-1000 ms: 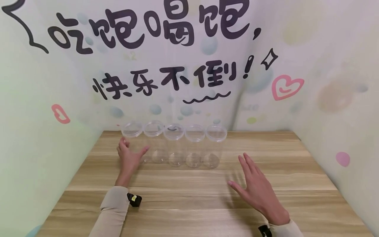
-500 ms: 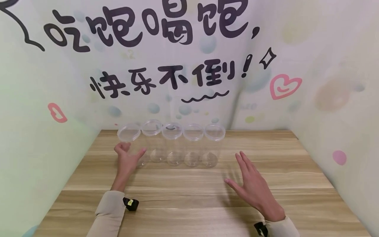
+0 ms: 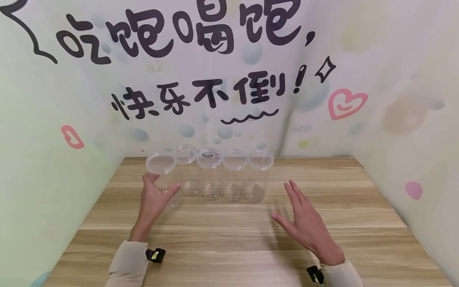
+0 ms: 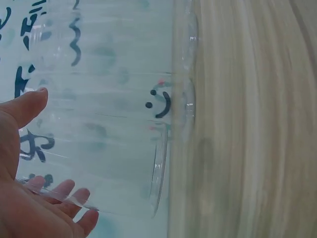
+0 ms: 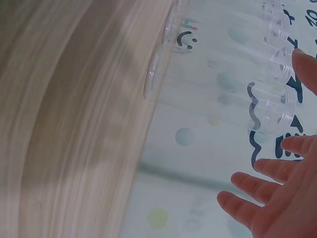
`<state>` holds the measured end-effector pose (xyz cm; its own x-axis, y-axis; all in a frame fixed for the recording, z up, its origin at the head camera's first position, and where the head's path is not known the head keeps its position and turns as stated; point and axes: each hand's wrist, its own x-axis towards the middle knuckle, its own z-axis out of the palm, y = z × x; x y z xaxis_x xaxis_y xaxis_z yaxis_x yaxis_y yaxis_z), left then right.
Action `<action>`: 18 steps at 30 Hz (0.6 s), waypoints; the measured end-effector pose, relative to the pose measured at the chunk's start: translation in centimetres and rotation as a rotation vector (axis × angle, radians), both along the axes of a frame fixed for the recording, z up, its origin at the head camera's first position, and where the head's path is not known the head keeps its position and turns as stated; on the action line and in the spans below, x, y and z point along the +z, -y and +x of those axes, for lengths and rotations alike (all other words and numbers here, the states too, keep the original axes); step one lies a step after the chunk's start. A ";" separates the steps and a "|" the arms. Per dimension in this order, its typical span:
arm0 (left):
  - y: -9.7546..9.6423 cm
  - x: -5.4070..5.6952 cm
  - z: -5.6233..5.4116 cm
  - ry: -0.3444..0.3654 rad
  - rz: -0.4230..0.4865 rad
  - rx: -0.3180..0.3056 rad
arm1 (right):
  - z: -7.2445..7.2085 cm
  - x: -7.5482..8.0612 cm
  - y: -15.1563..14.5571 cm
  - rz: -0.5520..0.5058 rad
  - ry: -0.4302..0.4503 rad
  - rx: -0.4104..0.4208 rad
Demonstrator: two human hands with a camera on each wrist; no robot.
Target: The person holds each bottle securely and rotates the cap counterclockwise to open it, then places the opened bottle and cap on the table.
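Note:
Several clear plastic jars with round lids stand in a row at the back of the table. My left hand (image 3: 152,199) holds the leftmost jar (image 3: 165,179), its thumb on one side and its fingers curled round the other. In the left wrist view that jar (image 4: 124,168) has its base higher than the bases of its neighbours. To the right of the row, my right hand (image 3: 308,223) hovers with straight, spread fingers and nothing in it. The rightmost jar (image 3: 259,175) is nearest to it.
A wood-grain table (image 3: 222,243) reaches back to a printed wall (image 3: 211,131) with black lettering. Close beside the held jar stands another jar (image 3: 189,171). Both sleeves carry small black wrist devices.
My left hand has closed round the leftmost jar and drawn it toward me, out of line with the others. The right hand has stayed nearly still.

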<state>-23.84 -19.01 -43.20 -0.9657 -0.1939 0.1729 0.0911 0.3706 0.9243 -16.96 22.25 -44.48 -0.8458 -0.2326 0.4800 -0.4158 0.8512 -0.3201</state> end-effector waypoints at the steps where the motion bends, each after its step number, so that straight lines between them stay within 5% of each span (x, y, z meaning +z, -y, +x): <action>1: -0.1 0.2 0.2 -0.005 -0.001 -0.011 | 0.0 0.0 0.0 -0.002 0.002 0.000; 11: -1.6 0.4 1.9 -0.111 -0.081 -0.038 | 0.2 0.4 0.4 -0.050 0.047 0.008; 18: -3.4 0.8 2.6 -0.304 -0.243 -0.093 | 0.2 0.9 0.6 -0.062 0.077 0.005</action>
<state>-21.26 -15.59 -42.35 -0.8747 -0.0266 0.4839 0.3907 0.5520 0.7366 -16.75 21.61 -43.57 -0.8796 -0.2088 0.4274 -0.3923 0.8265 -0.4036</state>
